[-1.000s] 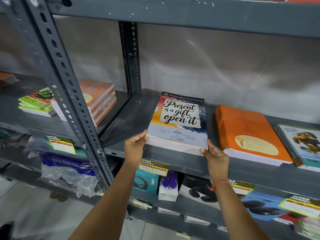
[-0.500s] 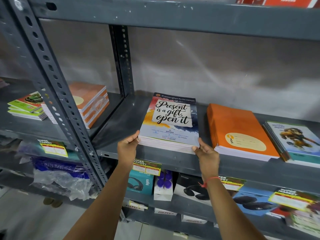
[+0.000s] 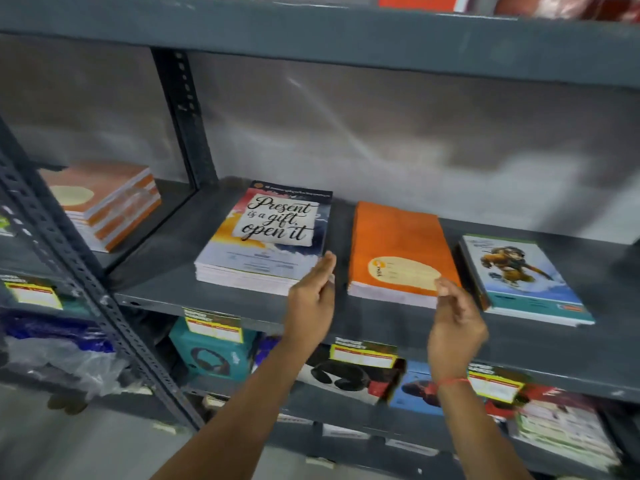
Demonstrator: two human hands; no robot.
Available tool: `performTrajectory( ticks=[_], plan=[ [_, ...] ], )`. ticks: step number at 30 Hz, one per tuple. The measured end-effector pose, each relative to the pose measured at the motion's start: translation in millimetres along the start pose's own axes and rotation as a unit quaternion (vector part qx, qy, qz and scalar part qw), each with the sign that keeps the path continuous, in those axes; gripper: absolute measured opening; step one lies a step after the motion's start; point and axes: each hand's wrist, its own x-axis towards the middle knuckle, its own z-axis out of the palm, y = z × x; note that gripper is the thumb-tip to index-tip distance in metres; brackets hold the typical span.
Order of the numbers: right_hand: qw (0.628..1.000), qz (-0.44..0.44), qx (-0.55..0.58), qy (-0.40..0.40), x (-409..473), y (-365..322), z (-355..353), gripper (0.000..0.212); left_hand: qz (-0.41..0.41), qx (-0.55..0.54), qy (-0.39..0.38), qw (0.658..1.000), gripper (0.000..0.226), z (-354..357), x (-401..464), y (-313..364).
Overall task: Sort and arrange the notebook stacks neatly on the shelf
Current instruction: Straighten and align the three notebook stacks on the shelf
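Note:
A stack of notebooks with a "Present is a gift, open it" cover (image 3: 273, 237) lies flat on the grey metal shelf (image 3: 242, 306). To its right lies an orange notebook stack (image 3: 398, 247), then a stack with a cartoon-figure cover (image 3: 519, 275). My left hand (image 3: 311, 303) is in the gap between the first two stacks, fingers straight and near the first stack's right front corner, holding nothing. My right hand (image 3: 453, 323) is at the orange stack's front right corner, fingers loosely apart, holding nothing.
Another orange notebook stack (image 3: 107, 202) lies in the bay to the left, behind a slanted perforated upright (image 3: 86, 289). The shelf below holds boxed headphones (image 3: 211, 355) with yellow price tags (image 3: 214, 329). Plastic-wrapped goods (image 3: 59, 358) sit at lower left. A shelf board runs overhead.
Both hands have let go of the "Present is a gift" stack and moved right, to either side of the orange stack's front. The view has shifted right too.

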Motion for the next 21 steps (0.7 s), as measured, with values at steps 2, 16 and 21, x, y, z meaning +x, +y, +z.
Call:
performTrajectory(
  ticks=[2,16,21],
  plan=[
    [0.999,0.027,0.019,0.025,23.4,15.0,-24.0,0.028,-0.058,-0.023,-0.021,0.998,0.040,32.3,-6.3,2.9],
    [0.948,0.146,0.040,-0.278,68.4,60.6,-33.9,0.057,-0.292,-0.168,0.029,0.941,0.043,73.1,-4.1,4.8],
    [0.946,0.177,0.100,-0.254,68.4,58.0,-40.1,0.054,-0.286,-0.219,0.010,0.933,0.043,65.5,-5.9,6.9]
  ],
)
